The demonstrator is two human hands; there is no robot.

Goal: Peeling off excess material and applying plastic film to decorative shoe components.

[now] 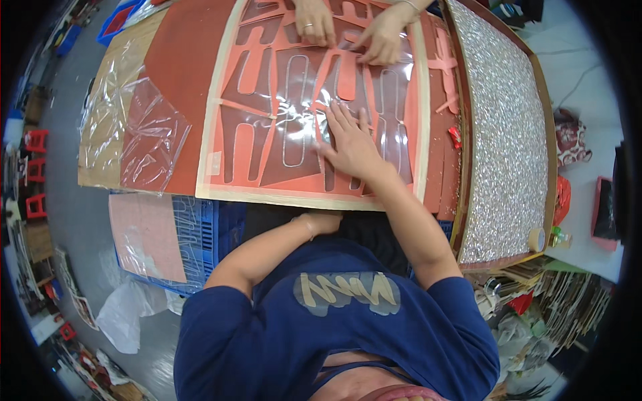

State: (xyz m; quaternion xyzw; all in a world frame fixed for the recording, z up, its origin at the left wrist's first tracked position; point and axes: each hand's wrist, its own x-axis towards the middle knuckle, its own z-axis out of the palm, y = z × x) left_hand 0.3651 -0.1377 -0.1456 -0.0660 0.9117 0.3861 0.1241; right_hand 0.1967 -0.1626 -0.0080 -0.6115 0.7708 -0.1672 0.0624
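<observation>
My right hand (351,142) lies with fingers spread on a clear plastic film, pressing near the middle of a coral cut-out sheet (244,144). Long rounded openings and strips pattern that sheet, and a cream border (267,197) frames it. Beneath the near edge of the table, my left hand (324,222) rests close to my body; its fingers are hidden. Across from me, another person's two hands (314,23) reach onto the same sheet, one of them slightly blurred, beside a coral strip (346,77).
Crumpled clear film (150,127) covers the brown board at left. A shallow tray with a glittery silver surface (505,134) stands at right, a tape roll (536,239) on its corner. Coral scraps (443,63) lie between. Below left is a blue crate (210,234).
</observation>
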